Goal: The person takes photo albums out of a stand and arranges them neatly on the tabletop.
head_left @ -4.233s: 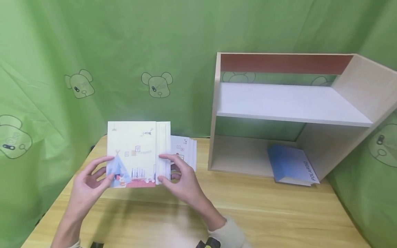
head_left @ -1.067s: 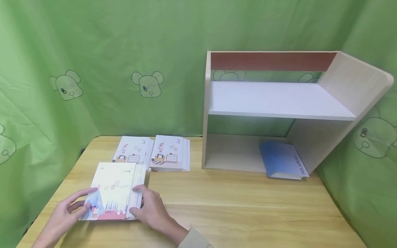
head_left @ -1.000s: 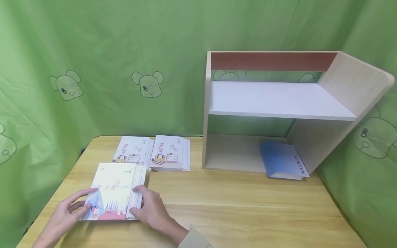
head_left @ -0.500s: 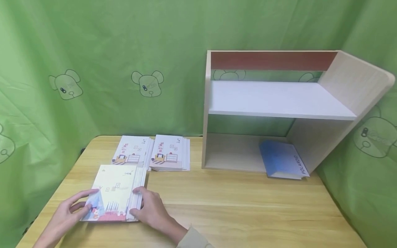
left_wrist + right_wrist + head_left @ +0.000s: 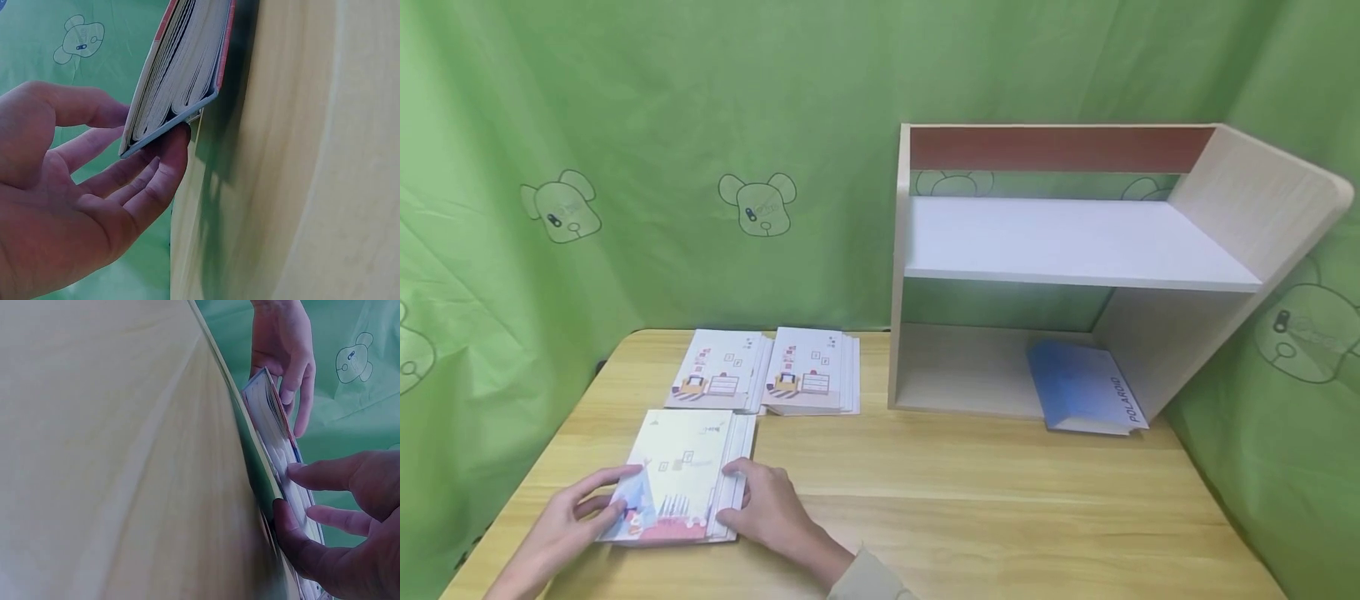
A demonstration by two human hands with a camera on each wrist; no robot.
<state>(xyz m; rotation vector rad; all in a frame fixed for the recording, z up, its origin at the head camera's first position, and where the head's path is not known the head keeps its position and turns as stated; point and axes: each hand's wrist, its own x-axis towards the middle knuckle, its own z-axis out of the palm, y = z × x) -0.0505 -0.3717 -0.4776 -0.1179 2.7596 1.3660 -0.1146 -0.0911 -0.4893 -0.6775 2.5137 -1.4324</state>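
A thick hardcover book [image 5: 677, 475] with a tent and pink floor drawn on its pale cover lies face up, low over the front left of the table. My left hand [image 5: 568, 521] pinches its left edge. In the left wrist view, fingers [image 5: 156, 181] reach under the book [image 5: 181, 69], which has a dark shadow beside it on the table side. The right hand [image 5: 771, 508] grips the opposite edge, where page edges show in layers. From the right wrist, both hands appear along the book [image 5: 269, 412]. Whether its underside touches the table is unclear.
Two books with a yellow truck-like drawing, a left one [image 5: 715, 371] and a right one [image 5: 805, 371], lie side by side behind. A wooden shelf [image 5: 1078, 237] stands at right; a blue POLAROID book [image 5: 1086, 387] lies in its lower compartment. Green curtain [image 5: 655, 125] surrounds the wooden table [image 5: 970, 508].
Over four seconds both hands have brought the book down and nearer from a raised position, uncovering the two books behind. In the last half second it has shifted slightly nearer and lower.
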